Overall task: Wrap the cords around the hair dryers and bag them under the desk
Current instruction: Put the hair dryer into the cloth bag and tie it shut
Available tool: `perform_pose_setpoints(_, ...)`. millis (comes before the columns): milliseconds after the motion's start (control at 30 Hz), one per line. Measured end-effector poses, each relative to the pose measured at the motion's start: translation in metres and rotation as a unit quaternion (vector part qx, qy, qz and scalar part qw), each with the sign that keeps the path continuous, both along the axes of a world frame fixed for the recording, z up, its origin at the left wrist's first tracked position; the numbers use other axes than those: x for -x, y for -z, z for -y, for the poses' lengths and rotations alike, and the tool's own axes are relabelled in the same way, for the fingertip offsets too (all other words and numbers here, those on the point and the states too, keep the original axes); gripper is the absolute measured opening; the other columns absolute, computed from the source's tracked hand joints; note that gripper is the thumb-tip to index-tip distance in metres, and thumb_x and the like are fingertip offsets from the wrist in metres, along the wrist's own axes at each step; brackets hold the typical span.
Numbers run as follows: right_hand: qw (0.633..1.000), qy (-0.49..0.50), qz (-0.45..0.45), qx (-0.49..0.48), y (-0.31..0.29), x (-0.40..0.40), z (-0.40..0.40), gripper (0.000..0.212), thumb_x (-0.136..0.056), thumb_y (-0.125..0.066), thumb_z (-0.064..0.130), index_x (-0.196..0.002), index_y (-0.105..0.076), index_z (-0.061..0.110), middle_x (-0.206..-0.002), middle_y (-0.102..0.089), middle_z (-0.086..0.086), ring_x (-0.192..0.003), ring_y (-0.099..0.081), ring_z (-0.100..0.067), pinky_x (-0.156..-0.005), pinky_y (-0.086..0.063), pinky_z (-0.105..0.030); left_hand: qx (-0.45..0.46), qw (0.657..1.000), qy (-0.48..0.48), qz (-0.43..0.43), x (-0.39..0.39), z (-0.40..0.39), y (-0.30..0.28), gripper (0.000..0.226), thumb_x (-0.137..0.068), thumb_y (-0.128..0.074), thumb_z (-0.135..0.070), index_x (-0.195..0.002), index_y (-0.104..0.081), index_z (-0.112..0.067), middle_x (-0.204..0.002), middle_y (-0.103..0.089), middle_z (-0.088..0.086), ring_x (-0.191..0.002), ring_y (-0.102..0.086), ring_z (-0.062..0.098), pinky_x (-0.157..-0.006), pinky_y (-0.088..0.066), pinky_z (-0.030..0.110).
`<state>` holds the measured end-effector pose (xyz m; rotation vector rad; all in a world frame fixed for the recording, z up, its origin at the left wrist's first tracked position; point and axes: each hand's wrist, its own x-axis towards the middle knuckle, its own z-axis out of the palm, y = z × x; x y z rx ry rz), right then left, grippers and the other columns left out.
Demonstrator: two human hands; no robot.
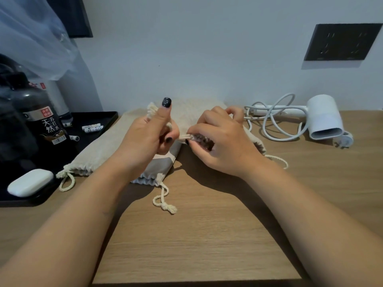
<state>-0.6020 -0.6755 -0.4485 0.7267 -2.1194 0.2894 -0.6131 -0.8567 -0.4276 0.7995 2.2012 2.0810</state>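
Both hands work over the light wooden desk (207,235). Left hand (145,139) is curled, thumb up, pinching the cream drawstring cord (183,137) of a beige cloth drawstring bag (192,112). Right hand (219,141) grips that bag's gathered mouth, fingers curled. A second beige drawstring bag (99,150) lies flat just left. The white hair dryer (323,119) lies on the desk at right, its white power cord (275,121) looped loose beside it, unwrapped. A black tray (99,121) sits at left.
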Motion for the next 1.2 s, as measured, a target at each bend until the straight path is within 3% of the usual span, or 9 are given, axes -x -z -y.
perform_pose_setpoints(200, 0.999, -0.002, 0.007, -0.036, 0.001, 0.000, 0.004, 0.016, -0.084, -0.062, 0.031, -0.085, -0.074, 0.021, -0.084, -0.061, 0.003, -0.086, -0.057, -0.020, -0.082, -0.025, -0.041, 0.125, 0.969, -0.176, -0.120, 0.003, -0.004, 0.003, 0.059, -0.103, -0.043, -0.029, -0.045, -0.044, -0.019, -0.046, -0.040, 0.002, -0.043, -0.034, 0.010, -0.045, -0.030, 0.022)
perform_pose_setpoints(367, 0.999, -0.001, 0.014, -0.043, 0.003, 0.000, 0.005, 0.019, -0.084, -0.059, 0.033, -0.082, -0.074, 0.021, -0.084, -0.061, 0.004, -0.085, -0.056, -0.020, -0.083, -0.026, -0.041, 0.134, 0.953, -0.263, -0.065, 0.012, 0.005, 0.002, 0.052, -0.099, -0.045, -0.024, -0.060, -0.051, 0.009, -0.049, -0.047, 0.007, -0.045, -0.039, 0.011, -0.052, -0.034, 0.027)
perform_pose_setpoints(433, 0.999, -0.002, 0.021, -0.034, 0.004, 0.000, 0.000, 0.019, -0.083, -0.059, 0.033, -0.083, -0.075, 0.022, -0.084, -0.061, 0.004, -0.085, -0.056, -0.020, -0.084, -0.027, -0.042, 0.145, 0.946, -0.282, -0.061, 0.012, 0.007, 0.001, 0.048, -0.097, -0.045, -0.021, -0.065, -0.051, 0.014, -0.055, -0.049, 0.013, -0.045, -0.039, 0.011, -0.048, -0.035, 0.023)
perform_pose_setpoints(533, 0.999, -0.005, 0.030, -0.037, 0.006, -0.001, -0.005, 0.018, -0.082, -0.062, 0.034, -0.084, -0.076, 0.022, -0.083, -0.061, 0.005, -0.085, -0.055, -0.019, -0.085, -0.027, -0.042, 0.181, 0.938, -0.289, -0.056, 0.009, 0.008, 0.000, 0.043, -0.096, -0.044, -0.017, -0.066, -0.050, 0.013, -0.062, -0.049, 0.017, -0.054, -0.039, 0.016, -0.052, -0.033, 0.027)
perform_pose_setpoints(633, 0.998, -0.007, 0.043, -0.047, 0.007, 0.000, -0.010, 0.020, -0.082, -0.061, 0.036, -0.083, -0.076, 0.022, -0.083, -0.061, 0.005, -0.085, -0.055, -0.019, -0.084, -0.026, -0.041, 0.213, 0.929, -0.300, -0.036, 0.011, 0.012, 0.000, 0.035, -0.095, -0.043, -0.016, -0.065, -0.052, 0.000, -0.065, -0.047, 0.017, -0.061, -0.038, 0.021, -0.060, -0.031, 0.032)
perform_pose_setpoints(933, 0.996, -0.005, 0.075, -0.043, 0.011, 0.000, -0.024, 0.016, -0.080, -0.066, 0.035, -0.085, -0.076, 0.023, -0.084, -0.060, 0.007, -0.087, -0.056, -0.018, -0.084, -0.034, -0.049, 0.270, 0.917, -0.294, 0.027, 0.013, 0.021, -0.008, 0.027, -0.097, -0.043, -0.023, -0.077, -0.054, -0.008, -0.070, -0.047, 0.016, -0.056, -0.036, 0.021, -0.053, -0.025, 0.031)
perform_pose_setpoints(1067, 0.994, 0.009, 0.087, -0.061, 0.013, 0.003, -0.030, 0.020, -0.083, -0.064, 0.037, -0.087, -0.076, 0.022, -0.085, -0.060, 0.005, -0.089, -0.056, -0.021, -0.082, -0.034, -0.048, 0.286, 0.910, -0.300, -0.014, 0.013, 0.014, 0.004, 0.036, -0.096, -0.042, -0.021, -0.067, -0.054, -0.004, -0.073, -0.055, 0.031, -0.060, -0.043, 0.023, -0.057, -0.032, 0.033)
perform_pose_setpoints(1200, 0.992, 0.018, 0.104, -0.074, 0.014, -0.002, -0.050, 0.041, -0.085, -0.061, 0.049, -0.117, -0.069, 0.024, -0.105, -0.061, 0.000, -0.103, -0.053, -0.019, -0.086, -0.034, -0.044, 0.319, 0.907, -0.266, -0.071, 0.010, 0.005, 0.019, 0.033, -0.095, -0.049, -0.029, -0.066, -0.045, -0.013, -0.063, -0.051, 0.006, -0.059, -0.043, 0.017, -0.054, -0.031, 0.032)
